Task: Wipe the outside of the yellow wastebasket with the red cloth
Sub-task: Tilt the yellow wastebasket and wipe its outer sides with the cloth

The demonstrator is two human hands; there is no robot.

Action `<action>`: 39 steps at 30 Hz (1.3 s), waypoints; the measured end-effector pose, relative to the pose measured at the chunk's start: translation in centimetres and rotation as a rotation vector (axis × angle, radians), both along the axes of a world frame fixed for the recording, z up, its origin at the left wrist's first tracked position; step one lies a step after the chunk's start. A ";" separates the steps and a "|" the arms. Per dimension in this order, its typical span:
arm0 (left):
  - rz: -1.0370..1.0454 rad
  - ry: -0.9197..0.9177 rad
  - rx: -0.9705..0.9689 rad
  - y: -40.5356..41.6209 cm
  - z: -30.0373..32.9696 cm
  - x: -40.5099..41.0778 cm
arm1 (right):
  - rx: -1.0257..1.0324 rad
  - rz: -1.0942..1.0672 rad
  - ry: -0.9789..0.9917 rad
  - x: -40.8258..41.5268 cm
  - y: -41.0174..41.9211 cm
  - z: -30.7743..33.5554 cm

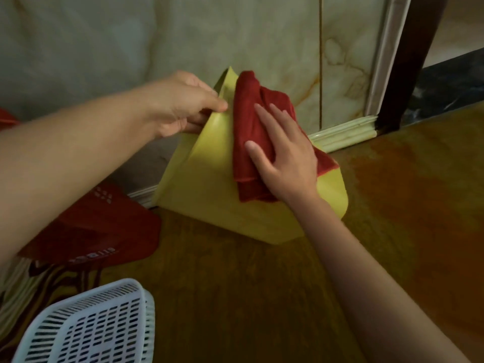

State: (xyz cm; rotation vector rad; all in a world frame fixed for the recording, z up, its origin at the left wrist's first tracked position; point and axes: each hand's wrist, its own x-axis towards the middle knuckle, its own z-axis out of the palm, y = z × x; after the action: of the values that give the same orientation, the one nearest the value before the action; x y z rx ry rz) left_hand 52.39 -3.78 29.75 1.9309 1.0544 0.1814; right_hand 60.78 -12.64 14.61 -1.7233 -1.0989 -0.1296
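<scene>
The right hand [284, 155] lies flat and spread on the red cloth [250, 142], fingers extended and slightly fanned toward the upper left, palm pressing the folded cloth against the broad upturned side of the yellow wastebasket [209, 184]; it does not clench the cloth but pins it under the open palm. The left hand [180, 106] is curled closed on the basket's upper edge, thumb on the outer face and the other fingers tucked behind it, so it serves as the brace. The wastebasket is tipped over on the wooden floor [392, 205], close to the marble-patterned wall [235, 35] and its skirting, with one end raised toward the wall under the left hand and the other end low and near the person. Its long axis therefore runs from upper left, at the gripped edge, down to lower right. The cloth covers only a strip down the right part of this face; the large bare yellow area lies to the left of and below the right hand, between the two hands. By my reading, the coming stroke turns on that: the right hand, already on the surface, would sweep leftward or down along the face while the left holds the basket steady. A white slotted basket [91, 323] and a red bag [99, 231] sit apart, nearer the person.
</scene>
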 end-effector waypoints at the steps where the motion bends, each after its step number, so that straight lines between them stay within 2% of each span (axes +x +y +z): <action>1: 0.021 -0.001 -0.008 0.2 -0.1 0.1 | -0.002 0.018 0.026 0.8 -0.3 -0.9; 3: 0.098 -0.013 0.003 0.4 -0.4 0.5 | -0.048 -0.008 0.110 2.4 -1.4 -3.8; 5: 0.135 -0.071 0.047 0.8 -0.9 0.6 | -0.122 -0.129 0.205 3.7 -2.6 -7.0; 7: 0.028 -0.092 0.078 0.6 -0.9 0.3 | -0.111 -0.242 0.316 4.4 -3.6 -9.4; 8: -0.091 -0.035 0.122 0.3 -1.0 -0.4 | -0.079 -0.284 0.375 4.7 -3.8 -10.2; 11: -0.459 0.325 0.563 -0.6 -2.9 -3.6 | 0.012 -0.400 0.587 5.4 -4.1 -10.9; 13: -0.457 0.314 0.679 -1.0 -3.5 -5.0 | 0.059 -0.447 0.682 5.5 -3.9 -10.3; 16: -0.460 0.245 0.624 -1.7 -3.0 -3.1 | 0.068 -0.424 0.661 3.2 -2.7 -8.0; 19: -0.471 0.252 0.598 -1.8 -2.8 0.0 | 0.132 -0.178 0.504 -2.0 -0.6 -5.2; 21: -0.381 0.240 0.520 -1.0 -3.2 0.0 | 0.126 0.005 0.403 -4.3 0.5 -4.1; 24: -0.194 0.228 0.287 1.1 -3.4 -3.0 | -0.021 0.210 0.303 -5.1 0.5 -6.0; 26: -0.104 0.238 0.185 2.3 -3.3 -5.5 | -0.110 0.211 0.255 -5.6 -0.5 -9.8; 28: -0.031 0.210 0.119 3.1 -3.5 -6.9 | -0.202 0.125 0.372 -5.7 -1.7 -13.2; 31: 0.024 0.190 0.042 3.5 -3.5 -6.7 | -0.285 0.032 0.673 -5.0 -2.8 -15.3; 33: 0.043 0.219 0.005 3.7 -3.2 -6.4 | -0.297 0.027 0.731 -5.8 -3.9 -15.2; 36: 0.105 0.234 -0.056 4.2 -2.8 -6.8 | -0.270 0.142 0.480 -10.0 -5.8 -12.6; 39: 0.096 0.204 -0.079 3.6 -2.9 -6.6 | -0.146 0.267 0.207 -13.2 -4.1 -8.2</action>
State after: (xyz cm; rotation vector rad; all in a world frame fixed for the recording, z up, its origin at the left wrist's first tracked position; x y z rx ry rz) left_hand 45.76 -0.18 26.89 1.8574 1.2709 -0.0051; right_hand 47.59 -16.73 6.38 -1.6575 -1.1938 0.2960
